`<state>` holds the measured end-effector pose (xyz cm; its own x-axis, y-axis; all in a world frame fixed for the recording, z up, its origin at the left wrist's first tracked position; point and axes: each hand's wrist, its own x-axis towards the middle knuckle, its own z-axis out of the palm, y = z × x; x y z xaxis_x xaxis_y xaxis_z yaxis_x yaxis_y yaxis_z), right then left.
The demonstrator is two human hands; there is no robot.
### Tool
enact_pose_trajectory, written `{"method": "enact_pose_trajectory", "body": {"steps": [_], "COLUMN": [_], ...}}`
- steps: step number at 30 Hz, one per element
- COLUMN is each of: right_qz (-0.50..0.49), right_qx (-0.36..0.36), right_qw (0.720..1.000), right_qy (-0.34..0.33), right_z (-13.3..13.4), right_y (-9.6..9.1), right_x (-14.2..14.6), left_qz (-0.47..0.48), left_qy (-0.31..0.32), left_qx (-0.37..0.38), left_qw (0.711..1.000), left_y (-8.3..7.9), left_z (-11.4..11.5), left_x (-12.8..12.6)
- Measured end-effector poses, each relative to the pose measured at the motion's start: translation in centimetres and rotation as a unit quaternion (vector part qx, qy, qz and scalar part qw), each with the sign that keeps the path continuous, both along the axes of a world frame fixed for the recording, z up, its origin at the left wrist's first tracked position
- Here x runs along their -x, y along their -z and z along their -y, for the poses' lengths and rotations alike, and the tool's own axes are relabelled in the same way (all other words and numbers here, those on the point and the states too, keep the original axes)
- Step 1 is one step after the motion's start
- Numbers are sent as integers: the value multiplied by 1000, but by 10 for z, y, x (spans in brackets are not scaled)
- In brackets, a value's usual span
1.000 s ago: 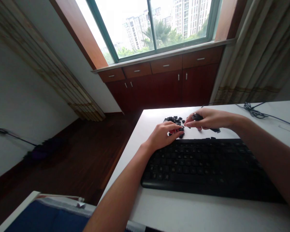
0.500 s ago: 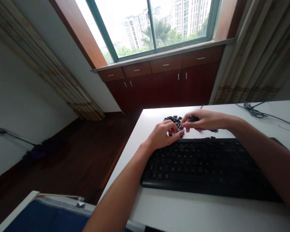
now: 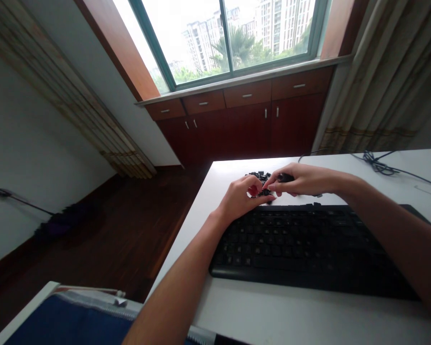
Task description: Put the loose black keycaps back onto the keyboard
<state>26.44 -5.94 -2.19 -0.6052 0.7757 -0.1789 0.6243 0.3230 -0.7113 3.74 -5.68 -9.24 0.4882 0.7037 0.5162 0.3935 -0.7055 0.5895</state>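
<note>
Loose black keycaps (image 3: 260, 176) lie in a small heap on the white table (image 3: 309, 311), just beyond a black computer keyboard (image 3: 301, 244). My left hand (image 3: 240, 197) curls over the near side of the heap, its fingertips among the keycaps. A small red spot shows inside its fingers. My right hand (image 3: 305, 179) comes in from the right, holding a small dark object (image 3: 285, 178) between its fingers and thumb. Its index finger nearly meets my left hand. The hands hide part of the heap, and whether my left hand holds a keycap is hidden.
A tangled dark cable (image 3: 375, 166) lies at the table's far right. The table's left edge drops to a wooden floor (image 3: 129, 230). Red-brown drawers and cabinets (image 3: 237, 115) stand beyond the far edge, under a window. A blue fabric item (image 3: 61, 323) sits at lower left.
My hands have drawn closer together over the keycap heap, with my right hand shifting left. The dark object stays in my right hand.
</note>
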Motion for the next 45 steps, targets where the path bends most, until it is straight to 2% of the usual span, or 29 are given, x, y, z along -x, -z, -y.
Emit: {"method": "enact_pose_trajectory", "body": {"steps": [5,12,20,30,36,45], "right_qz": [-11,-75,-134,-98,-106,-64], "right_qx": [15,96,176,155,134,86], "right_qw": [1000,992,975,983,985,994], "right_qy": [-7,9,14,-3,-4,-1], "right_z": [3,2,4,5,6,2], "right_y": [-1,6,8,8,8,8], "right_x": [2,5,12,14,14,13], "left_qz": [13,-20,-22,-8,-8,23], "left_qy": [18,0,-21,1,-2,20], "left_qx": [8,-138,-168,-173,-145,-97], "left_qw": [1000,990,985,985,989,995], "left_y": [0,-6,-5,-5,-3,-3], "left_z": [0,-1,-2,-1,-3,0], "left_x": [0,1,2,1,2,-1]}}
